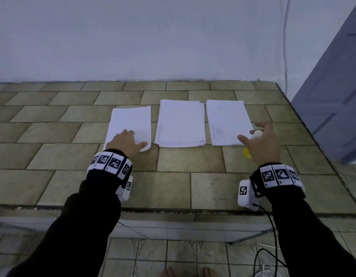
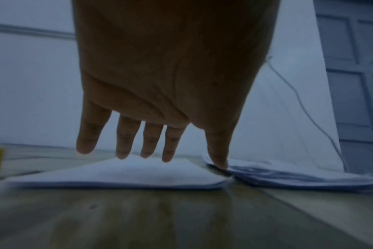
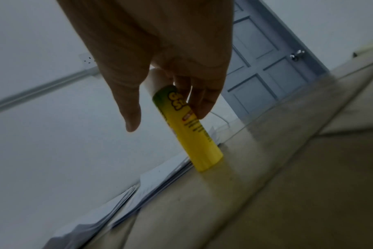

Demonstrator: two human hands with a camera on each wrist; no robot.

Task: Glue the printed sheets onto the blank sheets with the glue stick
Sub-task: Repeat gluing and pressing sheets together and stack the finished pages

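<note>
The right hand (image 1: 262,144) grasped the capped yellow glue stick (image 3: 187,124), standing on the tiled counter (image 1: 173,176) just right of the printed sheets (image 1: 227,121). The left hand (image 1: 126,143), fingers relaxed, lay over the blank sheets (image 1: 131,122). Nothing looked glued yet; the middle stack (image 1: 180,122) sat between the hands

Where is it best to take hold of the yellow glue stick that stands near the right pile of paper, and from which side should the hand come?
Probably the upper body of the glue stick, just below its white cap, from above. It stands upright on the tiled table, so its round sides are free for thumb and fingers. The right hand is already over it, fingers at the top.
</note>
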